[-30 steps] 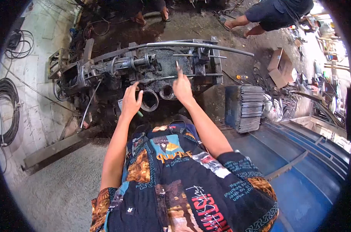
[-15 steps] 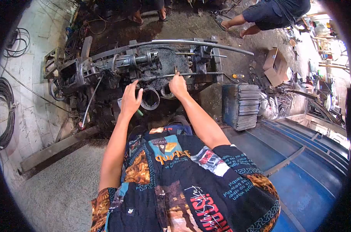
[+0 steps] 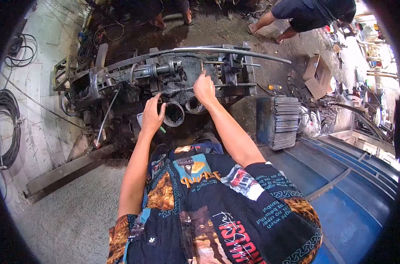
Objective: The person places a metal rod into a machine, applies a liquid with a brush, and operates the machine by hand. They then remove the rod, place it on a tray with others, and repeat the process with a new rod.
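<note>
A dark, greasy lathe-like machine (image 3: 158, 70) lies across the space before me, with grey metal shavings (image 3: 191, 68) heaped on its bed. My right hand (image 3: 204, 91) is closed around a short, thin brownish stick-like tool (image 3: 202, 66), whose upper end reaches the shavings; its tip is too small to make out. At the machine's near edge, my left hand (image 3: 151, 115) has its fingers extended and its thumb apart. A green rod end (image 3: 162, 130) shows just below that hand. Two metal rings (image 3: 173, 114) sit below the bed, between my hands.
A long metal pipe (image 3: 261, 57) spans the machine's far side. To the right stand a blue block with stacked plates (image 3: 277, 123) and an open cardboard box (image 3: 317, 77). Coiled cable (image 3: 6, 127) hangs at left. Other people's feet (image 3: 253, 28) show at the top.
My right hand has moved slightly away from me with the tool, whose upper end now reaches farther over the shavings. My left thumb has drawn closer to its fingers.
</note>
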### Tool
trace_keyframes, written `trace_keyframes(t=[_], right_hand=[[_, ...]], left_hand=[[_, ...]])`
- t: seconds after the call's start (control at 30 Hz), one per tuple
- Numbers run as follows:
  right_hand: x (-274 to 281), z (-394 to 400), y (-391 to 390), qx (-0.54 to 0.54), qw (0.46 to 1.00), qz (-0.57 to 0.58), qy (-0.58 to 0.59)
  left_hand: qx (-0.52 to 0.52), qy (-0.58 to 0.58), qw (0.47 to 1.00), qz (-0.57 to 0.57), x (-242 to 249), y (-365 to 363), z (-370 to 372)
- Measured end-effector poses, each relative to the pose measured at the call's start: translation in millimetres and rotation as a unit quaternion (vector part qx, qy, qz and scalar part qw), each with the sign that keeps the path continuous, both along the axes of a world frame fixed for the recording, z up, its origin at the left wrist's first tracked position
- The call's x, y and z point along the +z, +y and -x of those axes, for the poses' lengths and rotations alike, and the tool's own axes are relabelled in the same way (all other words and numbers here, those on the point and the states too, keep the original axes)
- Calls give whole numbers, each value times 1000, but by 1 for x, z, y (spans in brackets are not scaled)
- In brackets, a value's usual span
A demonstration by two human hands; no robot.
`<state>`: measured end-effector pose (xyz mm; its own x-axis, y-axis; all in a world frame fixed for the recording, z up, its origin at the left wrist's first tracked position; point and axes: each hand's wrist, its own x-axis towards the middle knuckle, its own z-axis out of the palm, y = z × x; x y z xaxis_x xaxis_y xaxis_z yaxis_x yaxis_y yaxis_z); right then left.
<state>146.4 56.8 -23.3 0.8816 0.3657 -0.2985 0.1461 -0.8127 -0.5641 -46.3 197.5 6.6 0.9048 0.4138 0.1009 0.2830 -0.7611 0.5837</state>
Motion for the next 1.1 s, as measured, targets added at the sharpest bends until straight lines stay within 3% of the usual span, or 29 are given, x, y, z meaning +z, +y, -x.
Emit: trace_keyframes(t=[0.07, 0.17, 0.33, 0.4, 0.5, 0.57, 0.6, 0.63, 0.73, 0.8, 0.87, 1.03, 1.1], right_hand=[[1, 8, -8, 14, 999, 21, 25], [8, 14, -12, -9, 997, -56, -55], [-6, -4, 2, -28, 995, -66, -71], [-9, -6, -2, 8, 999, -4, 46], [13, 17, -33, 25, 997, -39, 55], [11, 32, -67, -75, 992, -28, 97], [-32, 37, -94, -82, 992, -47, 80], [-25, 42, -117, -110, 988, -70, 82], [-73, 47, -178, -273, 943, -83, 173], [-110, 42, -198, -414, 819, -275, 286], [-137, 29, -208, -456, 778, -311, 299], [-165, -23, -188, -466, 742, -389, 286], [-192, -44, -175, -506, 745, -345, 265]], left_hand=[[6, 11, 1000, 3, 2, 1, -1], [-1, 15, 1000, -6, -1, 2, -6], [-28, -19, 999, -30, 2, -2, -21], [-33, -18, 999, -26, 5, -4, -24], [-28, 11, 1000, 8, 8, -6, -27], [-13, -13, 1000, 11, 7, -7, -23], [-12, -12, 1000, 14, 6, -9, -20], [-3, 2, 1000, 15, 6, -10, -18], [0, 22, 1000, 6, 1, -10, -14], [-6, 28, 1000, -8, -2, -14, -13], [-2, 37, 999, -8, 0, -20, -17], [-23, 45, 999, 0, 8, -36, -26], [-27, 45, 999, -5, 9, -42, -28]])
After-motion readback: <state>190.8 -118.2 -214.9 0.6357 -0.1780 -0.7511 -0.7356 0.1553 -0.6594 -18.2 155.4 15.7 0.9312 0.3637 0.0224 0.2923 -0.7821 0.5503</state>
